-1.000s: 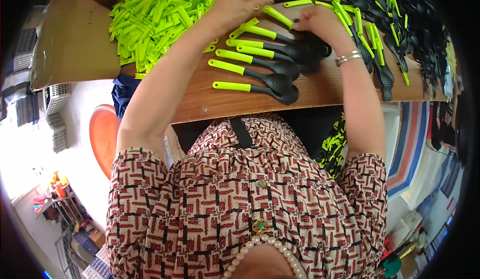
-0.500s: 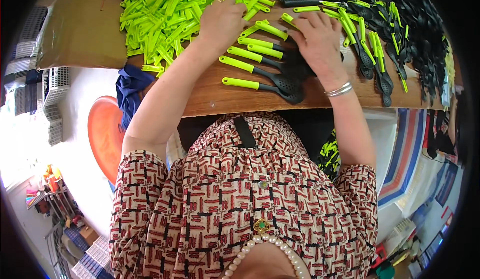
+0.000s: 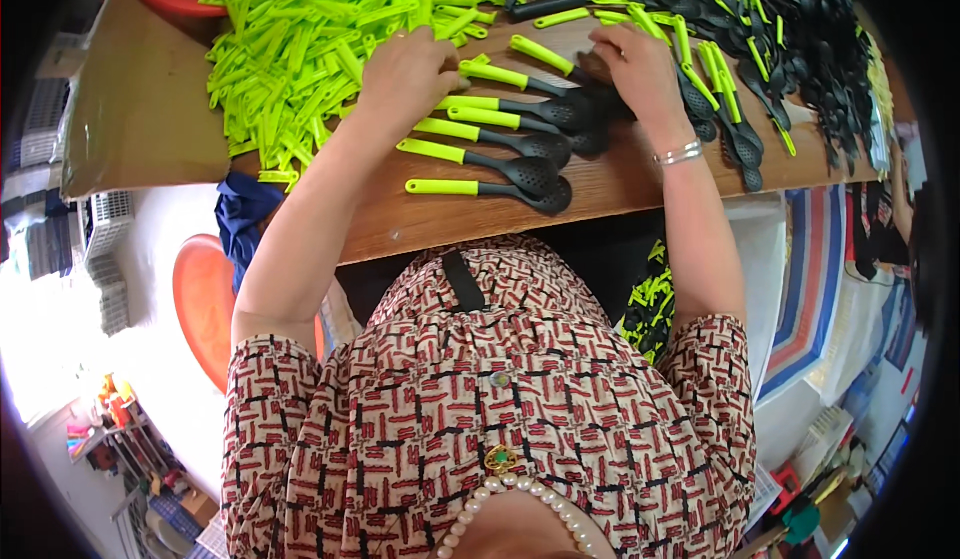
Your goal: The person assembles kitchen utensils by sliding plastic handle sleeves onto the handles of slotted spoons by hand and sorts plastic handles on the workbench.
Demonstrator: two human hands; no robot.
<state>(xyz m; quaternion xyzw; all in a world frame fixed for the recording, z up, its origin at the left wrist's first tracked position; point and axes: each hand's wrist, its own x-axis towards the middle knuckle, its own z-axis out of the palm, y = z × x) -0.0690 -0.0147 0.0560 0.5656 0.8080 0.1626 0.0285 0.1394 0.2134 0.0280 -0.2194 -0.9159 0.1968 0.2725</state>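
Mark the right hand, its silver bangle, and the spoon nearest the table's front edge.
Right hand (image 3: 645,75): head view, back of the hand.
Bangle (image 3: 679,153): head view, middle of the band.
Spoon (image 3: 492,190): head view, black stem beside the green handle.

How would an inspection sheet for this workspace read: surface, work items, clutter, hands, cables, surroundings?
Surface: brown wood-grained table.
Work items: green-handled black spoons in an overlapping row; loose green handles heaped at left; black utensils piled at right.
Clutter: navy cloth hanging at the table's left edge.
Hands: left hand by the loose handles; right hand by the spoons' black ends; grips unclear.
Cables: nothing seen on the tabletop.
Surroundings: cardboard at left; striped sheet at right.
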